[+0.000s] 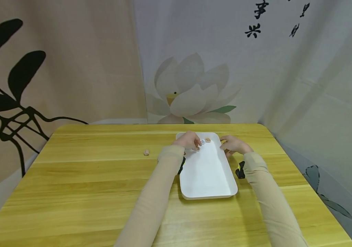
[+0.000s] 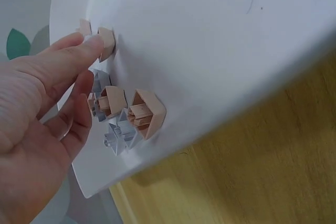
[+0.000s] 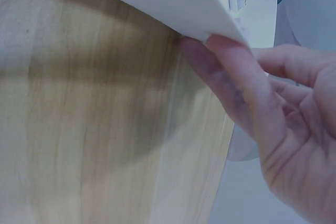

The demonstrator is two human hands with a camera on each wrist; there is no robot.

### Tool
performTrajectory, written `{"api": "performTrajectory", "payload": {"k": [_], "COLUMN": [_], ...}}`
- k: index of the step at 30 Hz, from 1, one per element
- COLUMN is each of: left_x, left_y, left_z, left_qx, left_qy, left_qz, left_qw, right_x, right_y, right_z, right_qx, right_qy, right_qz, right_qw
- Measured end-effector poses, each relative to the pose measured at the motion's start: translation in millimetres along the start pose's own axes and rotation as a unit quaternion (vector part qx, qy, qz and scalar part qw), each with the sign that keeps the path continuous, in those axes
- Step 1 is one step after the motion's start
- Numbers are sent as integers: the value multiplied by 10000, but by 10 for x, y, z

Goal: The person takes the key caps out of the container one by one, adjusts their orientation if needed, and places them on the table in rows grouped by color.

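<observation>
"As I read it from my remote desk, the left hand (image 1: 189, 140) reaches over the left rim of the white tray (image 1: 209, 178). Thumb and forefinger look to be pinching a tan keycap (image 2: 107, 44), remaining fingers curled. Where do you put that cap?"

"Far part of the tray, right at those fingertips, so left is plainly the nearer hand. Right hand (image 1: 236, 144) sits at the right wall, fingertips against it. Squeezing or merely touching, I can't tell."

"Long axis of the cap?"

"None I can make out; roughly squarish. Thumb covers part of it, so I won't call which way its hollow points. Neighbours read better: an upturned tan cap (image 2: 148, 113) and the clear cap (image 2: 123, 132) beside it show their stems, lying under the left hand."

"And the tray's axis?"

"Runs away from the person, far end leaning slightly left. From the left fingertips, another tan piece (image 1: 207, 140) lies rightward and a little farther, between the two hands. My judgement: clearance between pinch and neighbours matters most. Also noted: one loose cap (image 1: 146, 152) on the wooden table (image 1: 86, 178), left of the tray, well apart."
</observation>
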State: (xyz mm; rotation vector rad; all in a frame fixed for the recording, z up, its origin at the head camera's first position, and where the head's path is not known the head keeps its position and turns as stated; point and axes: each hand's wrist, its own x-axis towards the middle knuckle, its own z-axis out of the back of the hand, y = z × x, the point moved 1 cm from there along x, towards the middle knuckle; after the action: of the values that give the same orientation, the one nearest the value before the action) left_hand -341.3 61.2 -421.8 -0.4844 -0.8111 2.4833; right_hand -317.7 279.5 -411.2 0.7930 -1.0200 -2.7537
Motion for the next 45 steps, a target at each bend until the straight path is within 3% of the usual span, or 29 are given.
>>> {"api": "performTrajectory", "payload": {"k": [6, 25, 30, 39, 45], "left_x": [-1, -78, -102, -212, -357], "left_y": [-8, 55, 71, 145, 224], "left_z": [13, 11, 32, 145, 245], "left_qx": [494, 317, 6, -235, -732], "left_qy": [74, -24, -53, -163, -246], "left_qz": [-162, -183, -265, -886, -966], "left_qw": [9986, 9993, 9996, 9957, 9923], "right_x": [2, 21, 8, -37, -52], "right_y": [-7, -23, -31, -9, 0], "right_z": [5, 14, 13, 3, -2], "right_qx": [53, 88, 87, 100, 140], "right_qy": [18, 23, -18, -7, -44], "right_qz": [6, 13, -5, 101, 140], "right_qw": [10000, 10000, 10000, 9999, 9998]}}
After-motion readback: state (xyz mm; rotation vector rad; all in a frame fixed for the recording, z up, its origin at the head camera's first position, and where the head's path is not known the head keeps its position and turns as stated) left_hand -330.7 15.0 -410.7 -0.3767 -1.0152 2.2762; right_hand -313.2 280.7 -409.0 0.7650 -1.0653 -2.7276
